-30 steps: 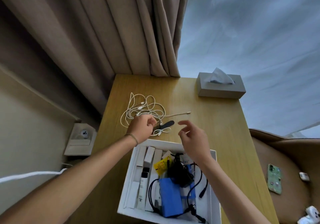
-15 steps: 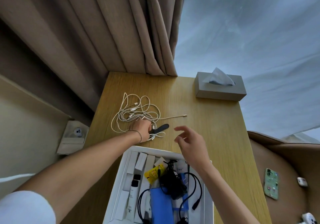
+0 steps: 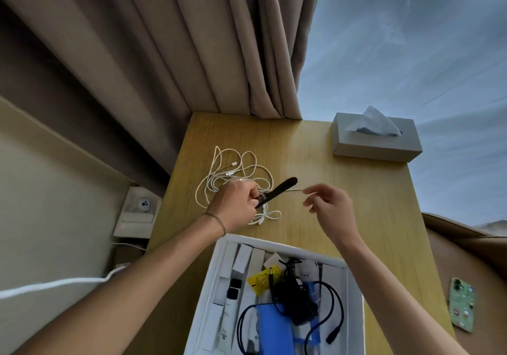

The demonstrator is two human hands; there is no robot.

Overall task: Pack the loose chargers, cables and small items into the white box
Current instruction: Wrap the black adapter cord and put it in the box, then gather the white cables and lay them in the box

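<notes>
Lifted off the desk (image 3: 315, 234), black strap (image 3: 277, 191) now angles up-right in left hand's (image 3: 236, 208) pinch, toward the loosely spread, empty right hand (image 3: 333, 206).

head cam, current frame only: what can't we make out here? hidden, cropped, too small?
- White box, head view: near end cut off by the bottom edge; contents there unseen.
- White cable tangle: part hidden under the left hand; count of separate cables unclear.
- Black strap: lower end hidden in the left hand's fingers.
- Right hand: whether it touches the cable tip is unclear.
- Print on the packets in the box: too small to read.
</notes>
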